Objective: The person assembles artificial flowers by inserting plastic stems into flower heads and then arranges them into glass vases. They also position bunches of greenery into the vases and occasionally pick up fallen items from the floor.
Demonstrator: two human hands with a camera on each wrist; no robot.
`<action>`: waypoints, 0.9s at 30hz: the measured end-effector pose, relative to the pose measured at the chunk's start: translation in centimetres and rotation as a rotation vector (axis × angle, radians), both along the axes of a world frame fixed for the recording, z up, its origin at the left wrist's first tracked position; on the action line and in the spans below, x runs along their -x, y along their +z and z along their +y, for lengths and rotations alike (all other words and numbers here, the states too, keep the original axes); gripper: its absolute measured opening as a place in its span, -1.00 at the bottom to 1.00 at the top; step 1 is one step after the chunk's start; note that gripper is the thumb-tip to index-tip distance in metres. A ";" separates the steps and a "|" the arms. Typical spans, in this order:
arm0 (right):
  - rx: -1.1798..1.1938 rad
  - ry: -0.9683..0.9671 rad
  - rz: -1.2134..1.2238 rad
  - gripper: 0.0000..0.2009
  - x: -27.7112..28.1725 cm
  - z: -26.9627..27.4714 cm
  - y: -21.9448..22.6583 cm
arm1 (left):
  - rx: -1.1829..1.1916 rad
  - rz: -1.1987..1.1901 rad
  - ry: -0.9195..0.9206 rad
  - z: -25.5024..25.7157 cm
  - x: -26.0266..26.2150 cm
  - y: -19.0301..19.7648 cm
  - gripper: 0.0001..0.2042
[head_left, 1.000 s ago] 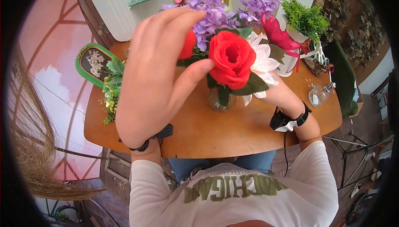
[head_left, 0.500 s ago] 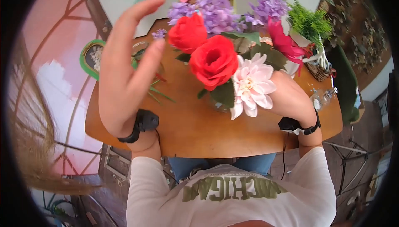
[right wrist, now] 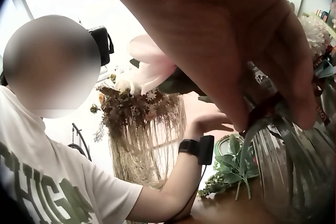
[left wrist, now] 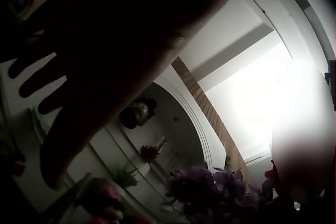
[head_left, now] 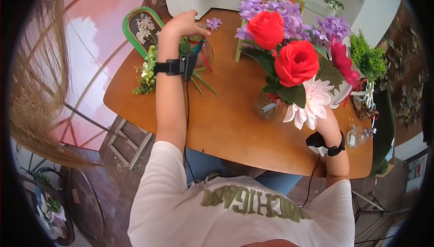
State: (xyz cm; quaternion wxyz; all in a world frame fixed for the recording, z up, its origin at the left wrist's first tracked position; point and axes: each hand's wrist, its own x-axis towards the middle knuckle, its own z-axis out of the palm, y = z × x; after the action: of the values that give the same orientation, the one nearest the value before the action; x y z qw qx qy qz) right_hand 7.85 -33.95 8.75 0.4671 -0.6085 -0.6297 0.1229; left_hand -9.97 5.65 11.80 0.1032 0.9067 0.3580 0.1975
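My right hand (right wrist: 252, 50) grips the neck of a glass vase (right wrist: 283, 166) with a dark red ribbon; stems show inside it. In the head view flowers hide most of that hand. The bouquet holds two red roses (head_left: 296, 63), a pale pink dahlia (head_left: 309, 102), purple hydrangeas (head_left: 289, 18) and a magenta flower (head_left: 342, 61). My left hand (head_left: 181, 24) is at the back left of the table, fingers extended and holding nothing that shows. Its fingertips are close to a second glass vase (head_left: 207, 54) with a red ribbon and green stems (head_left: 205, 83). In the left wrist view its fingers (left wrist: 44, 77) are spread.
On the wooden table (head_left: 226, 120), a green oval frame (head_left: 131, 32) and leafy sprigs (head_left: 147, 73) lie at left. A small purple flower (head_left: 214, 24) is behind the second vase. At right are a glass bottle (head_left: 357, 136), a basket (head_left: 363, 106) and a potted green plant (head_left: 368, 59).
My left hand has moved from beside the roses away to the back left, by the second vase. The head view has turned left. The right hand stays at the bouquet vase.
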 end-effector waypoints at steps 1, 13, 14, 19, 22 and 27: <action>-0.012 -0.003 -0.046 -0.80 0.1 0.4 0.1 | -0.027 0.099 0.014 0.6 -0.3 -0.3 -0.05; -0.145 0.056 -0.606 -0.81 3.1 3.4 0.0 | 0.056 0.014 -0.087 0.5 1.2 -0.6 -0.50; -0.161 0.043 -0.628 -0.81 2.2 5.0 0.0 | 0.044 -0.048 -0.107 0.5 1.5 -0.4 -0.54; -0.240 -0.060 -0.748 -0.81 -0.5 9.0 -0.1 | 0.003 -0.462 -0.047 -0.9 3.9 2.0 -0.41; -0.296 -0.111 -0.840 -0.81 -1.1 13.5 0.2 | -0.045 -0.498 0.025 -6.0 8.3 6.2 -0.41; -0.478 0.107 -0.819 -0.80 1.5 22.7 1.8 | -0.015 -0.744 0.160 -7.8 12.0 6.3 -0.39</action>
State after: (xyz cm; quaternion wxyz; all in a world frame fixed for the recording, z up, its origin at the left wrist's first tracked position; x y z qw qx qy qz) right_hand 6.36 -11.28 10.59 0.3004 -0.4491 -0.8030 -0.2516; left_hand -21.98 -2.11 18.13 0.2036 0.7428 0.3643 0.5235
